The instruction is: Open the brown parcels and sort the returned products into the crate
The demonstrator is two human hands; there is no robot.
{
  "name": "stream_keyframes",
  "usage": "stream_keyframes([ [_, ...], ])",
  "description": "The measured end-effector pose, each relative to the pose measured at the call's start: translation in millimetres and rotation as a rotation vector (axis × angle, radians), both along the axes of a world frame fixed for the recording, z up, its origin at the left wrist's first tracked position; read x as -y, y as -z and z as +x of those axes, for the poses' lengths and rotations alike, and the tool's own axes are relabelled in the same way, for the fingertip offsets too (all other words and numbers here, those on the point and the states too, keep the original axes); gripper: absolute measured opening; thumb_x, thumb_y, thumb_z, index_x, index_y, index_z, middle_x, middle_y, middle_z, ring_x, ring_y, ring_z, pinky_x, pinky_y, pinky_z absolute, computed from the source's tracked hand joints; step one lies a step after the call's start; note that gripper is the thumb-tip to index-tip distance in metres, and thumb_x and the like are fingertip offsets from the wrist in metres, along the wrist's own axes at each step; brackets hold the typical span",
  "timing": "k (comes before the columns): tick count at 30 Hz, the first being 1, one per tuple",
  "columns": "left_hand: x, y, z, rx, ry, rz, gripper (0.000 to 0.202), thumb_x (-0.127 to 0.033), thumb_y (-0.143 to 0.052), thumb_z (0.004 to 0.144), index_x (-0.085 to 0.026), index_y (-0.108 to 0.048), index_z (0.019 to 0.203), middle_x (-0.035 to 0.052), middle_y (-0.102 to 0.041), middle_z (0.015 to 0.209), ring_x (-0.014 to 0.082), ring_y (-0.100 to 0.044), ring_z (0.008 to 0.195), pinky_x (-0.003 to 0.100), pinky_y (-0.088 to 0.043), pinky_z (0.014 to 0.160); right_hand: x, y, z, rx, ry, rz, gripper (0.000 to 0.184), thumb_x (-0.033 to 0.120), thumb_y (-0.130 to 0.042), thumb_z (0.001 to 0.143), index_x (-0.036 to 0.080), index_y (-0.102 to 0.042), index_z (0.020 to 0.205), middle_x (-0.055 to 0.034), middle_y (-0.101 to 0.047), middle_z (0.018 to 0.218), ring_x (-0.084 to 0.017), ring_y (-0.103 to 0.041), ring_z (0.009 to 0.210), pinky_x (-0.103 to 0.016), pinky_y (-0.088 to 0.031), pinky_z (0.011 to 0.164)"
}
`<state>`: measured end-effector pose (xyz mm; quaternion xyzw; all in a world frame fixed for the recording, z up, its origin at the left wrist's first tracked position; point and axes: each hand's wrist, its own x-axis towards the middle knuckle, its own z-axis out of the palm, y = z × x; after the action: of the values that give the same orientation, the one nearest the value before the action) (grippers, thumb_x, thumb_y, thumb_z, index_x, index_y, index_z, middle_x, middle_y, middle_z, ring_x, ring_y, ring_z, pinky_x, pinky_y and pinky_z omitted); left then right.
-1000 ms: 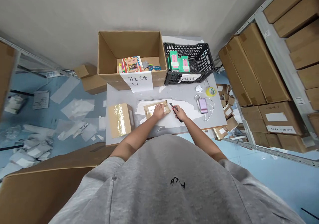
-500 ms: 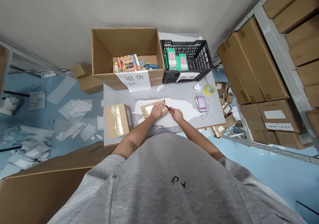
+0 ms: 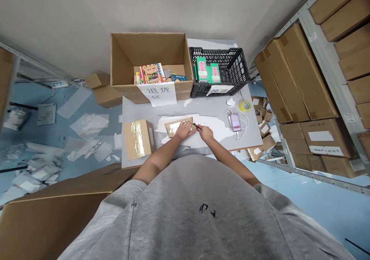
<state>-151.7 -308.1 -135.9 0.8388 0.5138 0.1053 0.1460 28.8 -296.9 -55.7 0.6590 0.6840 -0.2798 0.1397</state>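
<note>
A small flat cardboard package (image 3: 172,125) with a white label lies on white paper at the front of the table. My left hand (image 3: 184,129) rests on its right half, fingers stretched out flat over the cardboard. Closed around the handle of a red-and-black box cutter (image 3: 197,127) is my right hand (image 3: 206,133). The cutter's tip points left at the package's right end; whether the blade touches it is too small to tell.
A taped carton (image 3: 138,139) stands left on the table. Behind are an open box (image 3: 121,94) of books and a black crate (image 3: 228,88) holding green boxes. Tape (image 3: 244,105) and a cabled phone (image 3: 235,122) lie right. A shelf of cartons (image 3: 306,75) stands farther right.
The whole view has shifted slightly to the right. My left hand stays on the package, and the box cutter remains in my right hand at the package's right end.
</note>
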Motion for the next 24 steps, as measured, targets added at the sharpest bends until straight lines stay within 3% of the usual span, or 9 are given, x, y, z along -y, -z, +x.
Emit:
stream_keyframes([
  [5,0,-0.6,-2,0.018,-0.001,0.006,0.046,-0.056,-0.059,0.101,-0.016,-0.064,0.123,0.0201,-0.067,0.125,0.0361,-0.06,0.119,0.045,-0.042,0.1,-11,1.3,-4,0.0,-0.006,-0.004,0.04,0.034,-0.045,0.11,0.036,-0.064,0.145,-0.0055,-0.076,0.129,-0.023,-0.071,0.114,-0.028,-0.049,0.088],
  [12,6,2.2,0,0.044,0.063,-0.009,0.048,-0.058,-0.057,0.101,-0.015,-0.065,0.123,0.0208,-0.067,0.122,0.0368,-0.06,0.118,0.047,-0.042,0.099,1,1.5,2,0.021,-0.008,-0.011,0.041,0.037,-0.042,0.111,0.037,-0.064,0.146,-0.006,-0.077,0.126,-0.023,-0.072,0.111,-0.029,-0.05,0.086],
  [19,-2,5.3,-2,0.056,-0.005,-0.022,0.051,-0.061,-0.058,0.1,-0.015,-0.065,0.122,0.0185,-0.068,0.121,0.0351,-0.06,0.117,0.045,-0.042,0.101,-5,-3.6,-2,0.002,0.02,-0.01,0.043,0.035,-0.044,0.11,0.035,-0.062,0.149,-0.0067,-0.075,0.132,-0.023,-0.07,0.119,-0.029,-0.051,0.093],
  [24,-11,6.7,6,0.095,-0.169,-0.108,0.038,-0.052,-0.051,0.105,-0.02,-0.068,0.114,0.0147,-0.072,0.116,0.0329,-0.063,0.116,0.045,-0.043,0.101,4,-3.1,9,-0.04,0.111,-0.039,0.051,0.041,-0.04,0.111,0.033,-0.049,0.161,-0.005,-0.071,0.142,-0.023,-0.068,0.127,-0.03,-0.052,0.097],
])
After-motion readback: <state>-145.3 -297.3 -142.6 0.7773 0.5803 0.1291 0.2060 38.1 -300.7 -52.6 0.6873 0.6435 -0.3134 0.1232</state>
